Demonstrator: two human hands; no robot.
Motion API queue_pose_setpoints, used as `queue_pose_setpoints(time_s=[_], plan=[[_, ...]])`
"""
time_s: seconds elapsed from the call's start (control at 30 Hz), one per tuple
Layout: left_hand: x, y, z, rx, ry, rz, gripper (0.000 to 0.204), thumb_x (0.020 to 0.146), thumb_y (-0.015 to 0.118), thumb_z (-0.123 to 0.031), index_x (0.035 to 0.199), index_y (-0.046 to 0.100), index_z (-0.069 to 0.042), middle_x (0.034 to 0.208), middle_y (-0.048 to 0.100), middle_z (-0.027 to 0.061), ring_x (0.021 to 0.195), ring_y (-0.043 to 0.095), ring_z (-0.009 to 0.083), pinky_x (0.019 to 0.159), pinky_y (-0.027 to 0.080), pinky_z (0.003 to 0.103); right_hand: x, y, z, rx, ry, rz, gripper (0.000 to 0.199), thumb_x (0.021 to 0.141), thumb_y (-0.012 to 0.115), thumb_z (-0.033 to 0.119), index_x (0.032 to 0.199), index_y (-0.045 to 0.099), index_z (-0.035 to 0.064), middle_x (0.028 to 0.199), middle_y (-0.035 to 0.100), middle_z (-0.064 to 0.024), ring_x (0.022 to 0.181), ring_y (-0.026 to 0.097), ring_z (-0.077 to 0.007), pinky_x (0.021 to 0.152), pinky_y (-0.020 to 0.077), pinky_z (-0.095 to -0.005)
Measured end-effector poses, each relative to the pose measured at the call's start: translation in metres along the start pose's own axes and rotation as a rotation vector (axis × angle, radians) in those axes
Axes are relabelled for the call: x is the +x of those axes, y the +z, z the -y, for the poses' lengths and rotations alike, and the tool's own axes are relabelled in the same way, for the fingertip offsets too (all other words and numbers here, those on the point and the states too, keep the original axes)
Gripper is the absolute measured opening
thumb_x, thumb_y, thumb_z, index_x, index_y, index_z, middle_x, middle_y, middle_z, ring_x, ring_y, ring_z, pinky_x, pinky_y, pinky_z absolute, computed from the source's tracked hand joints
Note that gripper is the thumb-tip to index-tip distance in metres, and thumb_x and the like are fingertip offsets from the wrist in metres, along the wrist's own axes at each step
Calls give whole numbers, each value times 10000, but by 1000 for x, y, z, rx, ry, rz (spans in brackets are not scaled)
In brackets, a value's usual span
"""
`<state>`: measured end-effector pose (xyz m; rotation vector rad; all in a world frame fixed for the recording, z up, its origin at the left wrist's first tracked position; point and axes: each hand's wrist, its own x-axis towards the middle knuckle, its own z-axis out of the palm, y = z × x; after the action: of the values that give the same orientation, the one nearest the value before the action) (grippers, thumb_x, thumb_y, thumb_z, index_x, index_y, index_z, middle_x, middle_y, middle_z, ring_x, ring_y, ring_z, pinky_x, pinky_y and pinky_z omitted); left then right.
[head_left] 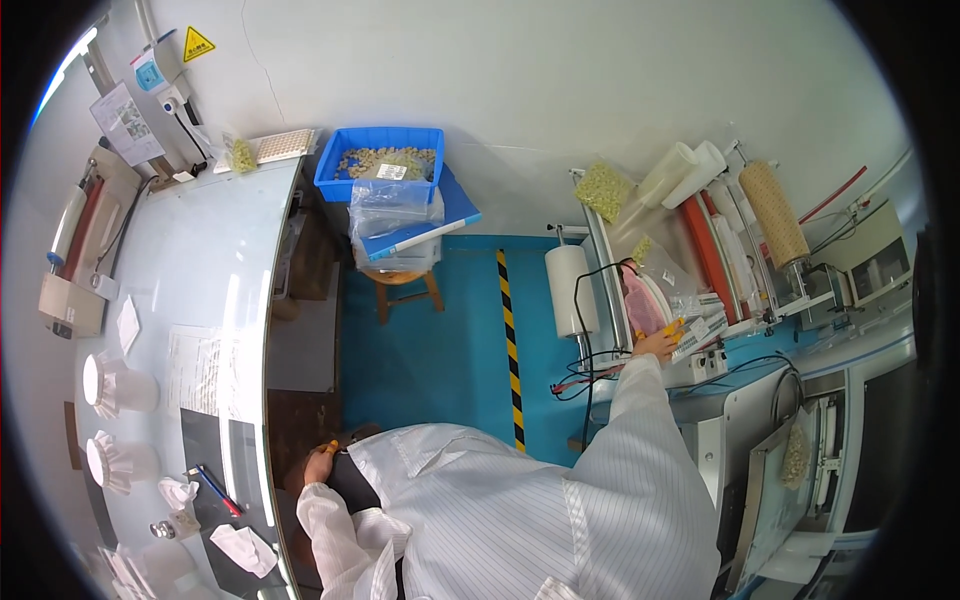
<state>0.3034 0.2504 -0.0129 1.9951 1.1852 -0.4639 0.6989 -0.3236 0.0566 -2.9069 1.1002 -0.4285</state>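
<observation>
My right hand (657,344), with yellow-orange covers on the fingertips, reaches out at the right. Its thumb and fingers lie at either side of the near end of a pink-and-white packet (647,303), closed on it as far as I can see. Beside it are a clear plastic bag (668,272) and printed white sheets (702,325). My left hand (319,464) is low by my side, near the table's edge and a dark surface. Its fingers are curled, with an orange cover showing; what they hold, if anything, is hidden.
A blue bin (329,180) of small pale pieces stands with bags and a blue folder (455,205) above a wooden stool (431,291). Left is a long table (190,240) with covered jars (121,386). White rolls (571,290) and cables (590,392) flank the right bench.
</observation>
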Motion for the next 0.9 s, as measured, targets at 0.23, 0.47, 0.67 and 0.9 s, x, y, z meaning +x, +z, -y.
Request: queue_pose_setpoints(time_s=[0.23, 0.47, 0.67, 0.9], plan=[[-4, -1, 1, -30, -39, -38, 395, 800, 464, -367, 982, 602, -45, 1026, 564, 185, 994, 520, 316, 851, 385, 333, 37, 3, 9, -137, -59, 31, 987, 656, 710, 293, 1344, 22, 122, 1315, 214, -210, 1152, 328, -337, 916, 335, -392], [-14, -6, -19, 9, -65, -20, 380, 796, 465, -364, 988, 608, -69, 1041, 561, 175, 997, 517, 320, 857, 386, 336, 90, 30, 6, -78, 30, 116, 916, 676, 693, 224, 1335, 60, 161, 1290, 277, -174, 1135, 373, -323, 879, 386, -408], [-8, -1, -10, 27, -44, -32, 397, 791, 470, -371, 989, 603, -53, 1018, 562, 194, 987, 520, 329, 847, 392, 340, 106, 56, -4, 2, 18, 189, 846, 701, 668, 238, 1323, 100, 157, 1192, 391, -152, 1063, 457, -310, 840, 409, -437], [-2, 1, -7, 11, -6, -37, 402, 787, 475, -364, 982, 601, -36, 1002, 567, 205, 981, 523, 331, 842, 393, 341, 94, 18, 21, -42, -246, -77, 723, 638, 679, 120, 1261, 313, 155, 1201, 369, -166, 1126, 375, -322, 882, 377, -414]])
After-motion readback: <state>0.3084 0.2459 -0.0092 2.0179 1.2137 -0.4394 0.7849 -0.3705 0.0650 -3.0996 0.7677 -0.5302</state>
